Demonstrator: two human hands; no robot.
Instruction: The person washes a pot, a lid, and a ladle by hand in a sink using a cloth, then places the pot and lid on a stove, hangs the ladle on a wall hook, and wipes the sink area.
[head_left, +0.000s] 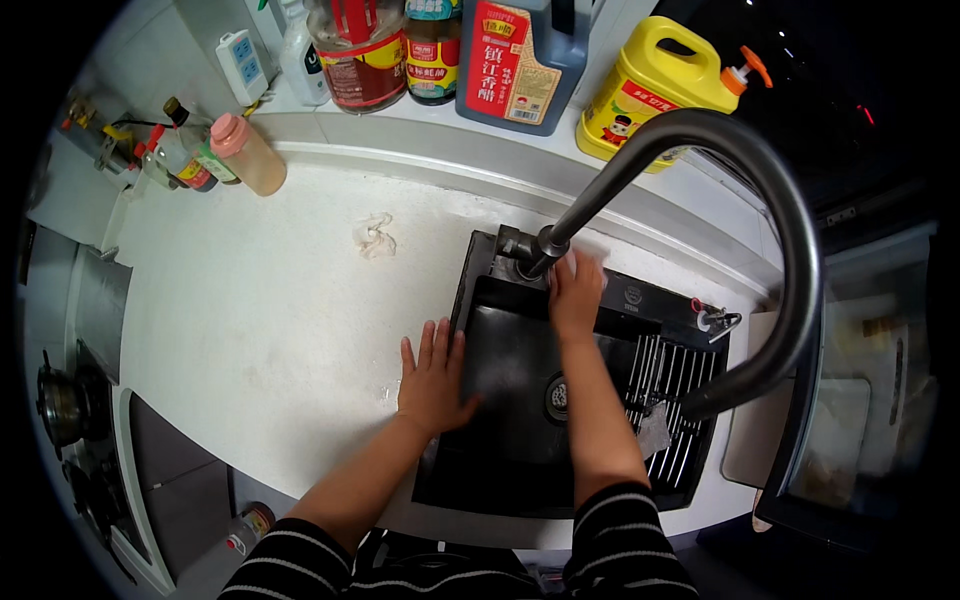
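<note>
My left hand [432, 385] lies flat, fingers spread, on the white counter at the left edge of the black sink [505, 345]. Its thumb reaches over the sink's rim. My right hand [576, 300] stretches across the bowl to the back rim, just right of the tap's base. Under its fingers is something thin and pale, like a tissue or wipe [567, 264], pressed on the rim and mostly hidden. The dark grey tap [800, 250] arches over to the right. A crumpled white tissue [375, 236] rests on the counter left of the sink.
A metal rack [665, 375] spans the sink's right side, with a clear scrap [654, 430] on it. On the back ledge stand a dark jug [522, 70], a yellow pump jug [650, 90] and sauce bottles. A pink-capped bottle [250, 157] stands at the back left.
</note>
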